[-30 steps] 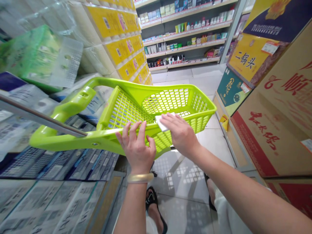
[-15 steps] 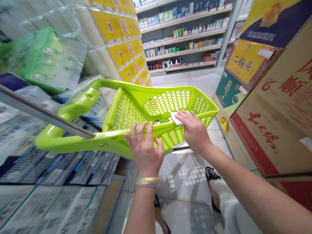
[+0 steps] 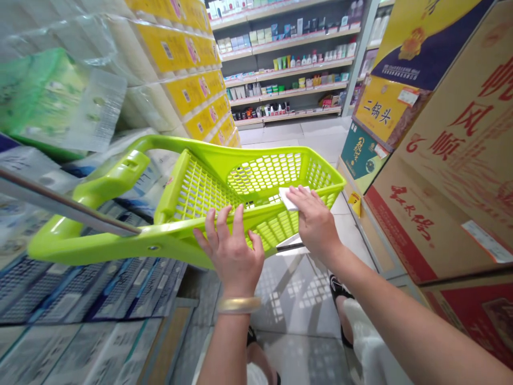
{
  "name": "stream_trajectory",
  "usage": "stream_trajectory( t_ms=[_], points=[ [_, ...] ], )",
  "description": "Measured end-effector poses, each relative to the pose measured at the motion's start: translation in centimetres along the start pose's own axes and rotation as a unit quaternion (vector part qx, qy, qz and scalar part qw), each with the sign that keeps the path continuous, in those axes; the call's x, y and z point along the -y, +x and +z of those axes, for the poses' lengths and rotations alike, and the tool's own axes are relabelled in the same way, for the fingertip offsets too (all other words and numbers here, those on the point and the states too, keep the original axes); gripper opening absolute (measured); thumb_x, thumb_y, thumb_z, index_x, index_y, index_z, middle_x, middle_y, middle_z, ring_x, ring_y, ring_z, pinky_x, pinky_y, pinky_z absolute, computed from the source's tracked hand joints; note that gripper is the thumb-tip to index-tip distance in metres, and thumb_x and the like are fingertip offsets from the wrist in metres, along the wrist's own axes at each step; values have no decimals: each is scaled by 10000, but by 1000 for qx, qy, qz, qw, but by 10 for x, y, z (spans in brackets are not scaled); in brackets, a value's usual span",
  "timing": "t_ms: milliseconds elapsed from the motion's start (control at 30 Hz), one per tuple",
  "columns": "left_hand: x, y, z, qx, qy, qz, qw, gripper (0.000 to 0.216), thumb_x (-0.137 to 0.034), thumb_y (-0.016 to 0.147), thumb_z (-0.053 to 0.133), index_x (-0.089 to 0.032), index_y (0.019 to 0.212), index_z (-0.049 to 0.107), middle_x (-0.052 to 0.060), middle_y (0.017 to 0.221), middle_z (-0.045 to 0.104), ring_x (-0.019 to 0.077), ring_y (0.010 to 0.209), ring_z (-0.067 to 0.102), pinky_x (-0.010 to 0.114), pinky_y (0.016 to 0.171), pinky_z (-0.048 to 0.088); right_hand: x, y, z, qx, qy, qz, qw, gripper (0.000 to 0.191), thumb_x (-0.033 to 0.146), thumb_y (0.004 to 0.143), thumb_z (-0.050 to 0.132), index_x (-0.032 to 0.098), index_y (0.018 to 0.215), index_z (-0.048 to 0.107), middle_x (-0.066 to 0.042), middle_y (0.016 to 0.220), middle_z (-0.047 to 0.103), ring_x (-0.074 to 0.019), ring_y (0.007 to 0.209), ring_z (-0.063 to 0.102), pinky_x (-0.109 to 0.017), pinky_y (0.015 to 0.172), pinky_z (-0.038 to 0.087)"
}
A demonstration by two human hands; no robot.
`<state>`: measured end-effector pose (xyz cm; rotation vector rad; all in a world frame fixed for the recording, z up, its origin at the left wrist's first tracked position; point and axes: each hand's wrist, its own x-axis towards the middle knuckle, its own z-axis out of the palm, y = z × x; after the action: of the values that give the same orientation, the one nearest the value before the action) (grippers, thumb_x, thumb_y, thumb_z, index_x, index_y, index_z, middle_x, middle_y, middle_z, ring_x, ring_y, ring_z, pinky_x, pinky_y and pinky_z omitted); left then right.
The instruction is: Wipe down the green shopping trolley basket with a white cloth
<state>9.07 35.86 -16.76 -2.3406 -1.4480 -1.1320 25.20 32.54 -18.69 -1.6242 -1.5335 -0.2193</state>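
A bright green plastic shopping cart [image 3: 188, 140] with a lattice basket stands crosswise before me, its looped handle at the left. My left hand [image 3: 236, 248], a gold-coloured bangle at the wrist, rests against the near rim with fingers spread. Farther right along the same rim, my right hand [image 3: 316, 219] presses a folded white wipe [image 3: 287, 199] onto the plastic. Its fingers curve over the wipe and hide part of it. Inside the basket, a slanted lattice panel [image 3: 200, 190] leans near the handle end.
Packs of paper goods [image 3: 108, 289] are stacked at the left, beside yellow-labelled tissue bales [image 3: 188, 53]. Large cardboard cartons [image 3: 425, 214] line the right side. Shelves of bottles and boxes [image 3: 288, 69] stand across the tiled floor [image 3: 296, 342] at the back.
The view has shifted slightly, so the cart and surroundings sit farther left in the picture. Both hands stay at nearly the same places on the rim, the wipe still under my right hand.
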Motion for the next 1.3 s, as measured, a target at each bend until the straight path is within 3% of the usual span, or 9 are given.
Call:
stream_trajectory(
  t_ms=[167,233,367,600,833,1000,1067,1200,1300],
  points=[
    [1,-3,0,0,15,3,1000,518,-229,801,582,-216,1318,560,144,1390,510,355,1429,276,565,1201,85,20,-2,6,55,52,-129,989,467,70,908,408,224,1298,614,-35,1392,591,-167,1370,471,-395,1183,354],
    [2,-5,0,-1,21,6,1000,523,-210,796,581,-249,1317,566,123,1401,503,349,1438,267,559,1204,76,12,0,2,44,40,-102,993,483,54,906,389,242,1289,616,-24,1379,604,-166,1356,488,-408,1180,358],
    [4,-10,7,-2,14,5,1000,581,-189,778,586,-279,1350,541,100,1452,457,346,1467,217,548,1211,35,-11,5,-6,-12,-1,20,1000,540,-5,849,369,207,1273,628,-62,1342,633,-204,1337,513,-474,1173,359],
    [-2,-15,27,-58,-7,-13,998,596,-222,771,586,-210,1363,516,137,1481,394,356,1493,123,570,1194,-79,5,5,-2,51,62,-116,990,465,46,885,391,169,1255,644,-51,1359,620,-178,1342,506,-383,1178,364],
    [-14,-8,34,-51,-29,37,998,571,-174,792,540,-192,1362,512,121,1422,501,321,1481,216,531,1207,-80,-18,12,-10,3,2,26,1000,513,-13,819,397,179,1212,666,-80,1313,652,-223,1312,540,-473,1156,383],
    [-27,-1,38,-20,-33,57,998,539,-197,810,530,-129,1345,522,141,1319,580,309,1432,318,495,1224,-5,-6,6,-9,47,38,-61,996,489,24,858,409,203,1250,641,-48,1353,626,-181,1326,524,-412,1162,381],
    [-29,1,40,-16,-27,51,998,516,-201,807,538,-127,1318,547,142,1293,589,310,1410,348,486,1227,24,-15,9,-13,45,25,-47,998,485,18,850,417,208,1227,656,-50,1327,646,-192,1305,545,-433,1159,380],
    [-28,1,42,-19,-17,46,999,499,-184,807,543,-142,1304,563,136,1280,592,311,1385,381,500,1225,-22,-39,15,-21,-19,-25,60,998,499,-15,807,415,197,1163,693,-77,1260,687,-244,1261,585,-526,1138,387],
    [-28,0,43,-24,-16,46,999,505,-192,807,552,-141,1310,557,145,1294,579,324,1397,358,522,1216,-60,-34,11,-15,-14,5,6,1000,487,2,827,412,187,1187,682,-78,1278,676,-231,1287,562,-494,1148,393]
  ],
)
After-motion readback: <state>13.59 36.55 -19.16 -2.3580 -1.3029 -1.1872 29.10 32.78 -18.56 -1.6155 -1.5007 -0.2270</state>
